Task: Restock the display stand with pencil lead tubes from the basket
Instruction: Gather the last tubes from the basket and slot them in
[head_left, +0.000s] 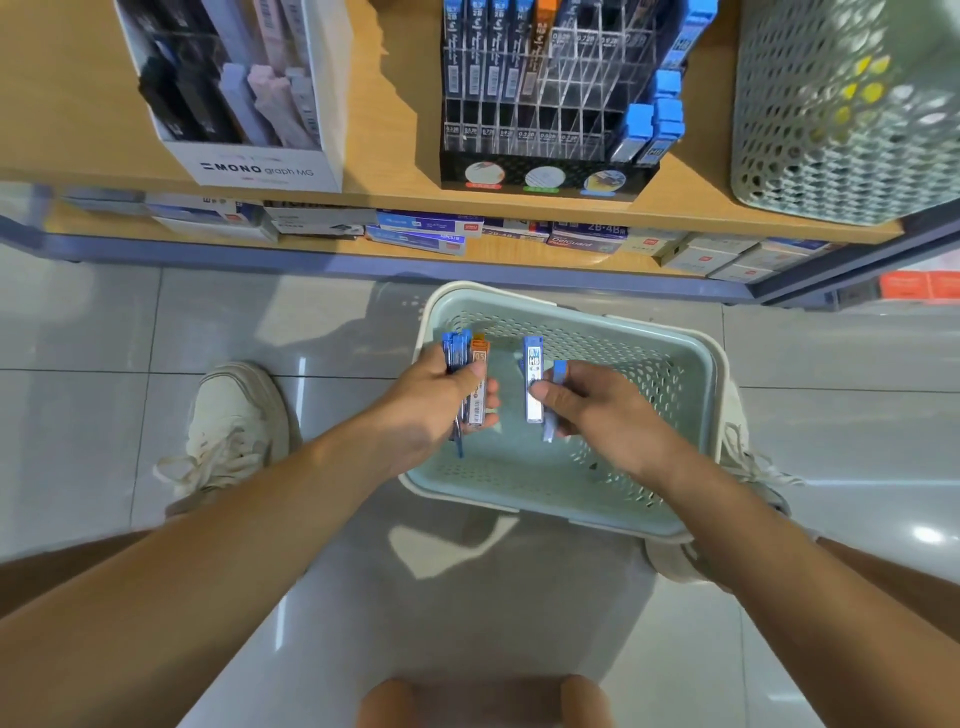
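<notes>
1. Pale green perforated plastic basket (712, 374) sits on the glossy grey tiled floor (104, 338), just in front of the shelf unit's bottom edge. Off-white lace-up left shoe (234, 415) stands apart from it, with open tile between. Matching right shoe (675, 564) is tight against the basket's right wall.
2. Both hands are over the basket interior, apart from each other. Bare basket floor shows between and below them.
3. Left hand (431, 400): fingers curled round a bundle of blue-capped lead tubes (454, 356) plus one orange-capped lead tube (478, 387), thumb across the front.
4. Right hand (602, 410): thumb and fingers pinch a clear blue-capped tube marked 0.7 HB (533, 371). A second blue tube (558, 373) sits just beside it in the same grip.
5. Black display stand with clear slot dividers (545, 104) is on the light wooden shelf (389, 104) above, front face close to the shelf lip. Tubes fill the back-left slots and more blue-capped ones line the right side. Middle slots show only dividers.
6. Flanking the stand: white cardboard MONO graph MG box (260, 166) to the left, with bare shelf between. Second pale green mesh basket (831, 156) is near on the right.
7. Hard to read:
   - tube count in the left bundle
   - slot labels, too small
   - yellow contents of the shelf basket, blurred; that basket is cut off by the frame top and right
   - right shoe, mostly hidden behind the floor basket
   - flat boxes on the lower shelf (467, 234), partly under the upper shelf
</notes>
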